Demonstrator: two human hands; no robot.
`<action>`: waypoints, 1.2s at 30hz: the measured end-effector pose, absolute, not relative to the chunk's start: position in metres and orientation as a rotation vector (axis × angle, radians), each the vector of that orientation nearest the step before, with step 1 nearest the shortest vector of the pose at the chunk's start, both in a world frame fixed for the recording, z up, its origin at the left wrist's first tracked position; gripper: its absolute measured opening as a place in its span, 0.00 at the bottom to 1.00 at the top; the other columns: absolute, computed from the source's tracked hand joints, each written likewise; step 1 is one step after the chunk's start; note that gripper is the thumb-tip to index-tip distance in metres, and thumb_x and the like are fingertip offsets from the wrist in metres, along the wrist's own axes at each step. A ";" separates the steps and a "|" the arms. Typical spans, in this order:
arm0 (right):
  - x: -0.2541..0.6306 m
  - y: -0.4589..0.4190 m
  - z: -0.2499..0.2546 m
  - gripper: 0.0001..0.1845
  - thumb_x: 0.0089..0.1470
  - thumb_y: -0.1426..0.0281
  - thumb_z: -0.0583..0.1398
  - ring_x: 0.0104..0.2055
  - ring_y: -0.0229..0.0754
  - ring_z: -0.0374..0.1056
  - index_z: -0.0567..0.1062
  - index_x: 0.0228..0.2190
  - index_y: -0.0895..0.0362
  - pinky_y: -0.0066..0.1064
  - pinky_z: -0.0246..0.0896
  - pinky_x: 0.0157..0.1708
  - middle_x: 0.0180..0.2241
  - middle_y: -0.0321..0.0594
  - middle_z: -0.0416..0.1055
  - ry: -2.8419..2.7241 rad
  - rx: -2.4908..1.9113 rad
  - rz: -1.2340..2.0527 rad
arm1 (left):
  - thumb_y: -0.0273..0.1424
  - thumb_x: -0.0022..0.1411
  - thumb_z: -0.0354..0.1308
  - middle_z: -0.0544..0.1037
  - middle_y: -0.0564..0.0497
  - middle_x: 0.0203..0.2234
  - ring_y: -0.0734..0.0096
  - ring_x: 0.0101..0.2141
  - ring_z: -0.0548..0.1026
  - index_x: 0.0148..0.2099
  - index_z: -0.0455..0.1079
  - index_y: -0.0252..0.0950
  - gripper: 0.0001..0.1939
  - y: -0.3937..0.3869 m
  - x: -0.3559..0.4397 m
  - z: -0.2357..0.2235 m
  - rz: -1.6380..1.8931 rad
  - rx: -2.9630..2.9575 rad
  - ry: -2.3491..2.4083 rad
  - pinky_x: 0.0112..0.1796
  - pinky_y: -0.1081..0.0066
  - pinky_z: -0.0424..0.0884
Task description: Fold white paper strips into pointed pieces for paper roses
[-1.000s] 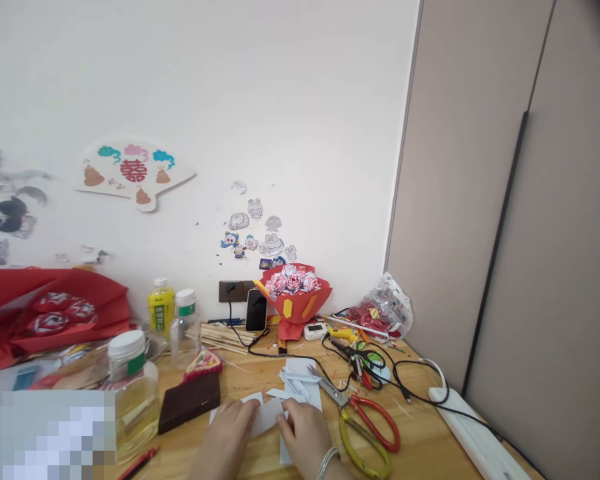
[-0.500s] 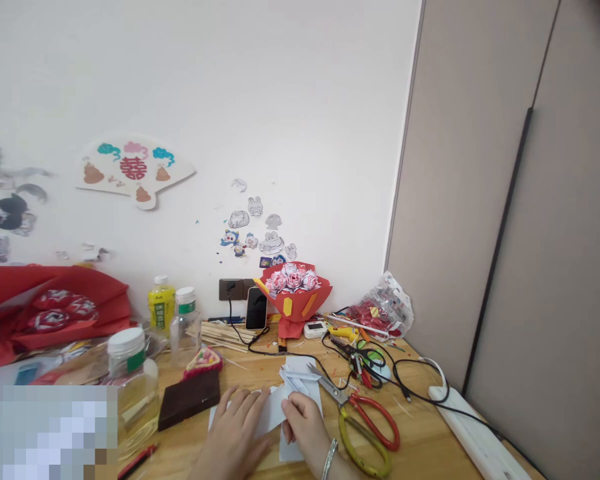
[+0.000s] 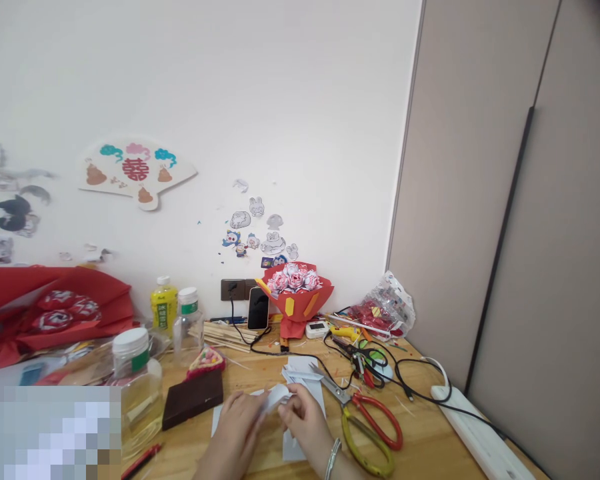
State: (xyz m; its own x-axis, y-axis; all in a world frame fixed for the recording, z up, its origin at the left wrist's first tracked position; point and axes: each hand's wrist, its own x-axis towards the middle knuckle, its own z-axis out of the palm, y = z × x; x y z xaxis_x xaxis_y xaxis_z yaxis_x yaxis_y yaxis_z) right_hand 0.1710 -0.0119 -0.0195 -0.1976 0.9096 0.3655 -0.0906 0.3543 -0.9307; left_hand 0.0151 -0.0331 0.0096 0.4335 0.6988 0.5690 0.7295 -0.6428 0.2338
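Note:
A white piece of paper (image 3: 276, 398) is lifted off the table, its far end curled, between my two hands. My left hand (image 3: 243, 420) grips its left side with the fingers bent over it. At its right end, my right hand (image 3: 303, 413) pinches the edge between thumb and fingers. Beneath my right hand lies a white sheet (image 3: 294, 450), with folded paper strips (image 3: 303, 375) on its far part. Scissors (image 3: 347, 399) with one red and one yellow handle rest just right of my right hand, blades touching the strips.
A dark brown box (image 3: 193, 400) and clear jars (image 3: 139, 380) stand left. Behind are a red-wrapped flower bouquet (image 3: 295, 310), a phone (image 3: 258, 309) and wooden sticks (image 3: 225, 335). Black scissors (image 3: 365, 357), cables and a white power strip (image 3: 480, 433) lie right. A red pen (image 3: 143, 460) is near the front.
My left hand has gone from lying flat on the paper to gripping it. The paper has come up off the table and curled, with my right hand raised slightly.

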 end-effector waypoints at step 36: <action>0.177 -0.010 -0.011 0.20 0.44 0.55 0.53 0.13 0.29 0.50 0.61 0.16 0.58 0.21 0.43 0.14 0.11 0.30 0.58 -1.294 -0.910 1.070 | 0.34 0.52 0.51 0.77 0.50 0.28 0.65 0.31 0.72 0.31 0.71 0.37 0.09 -0.024 0.018 0.007 -1.659 -2.752 -1.783 0.33 0.72 0.66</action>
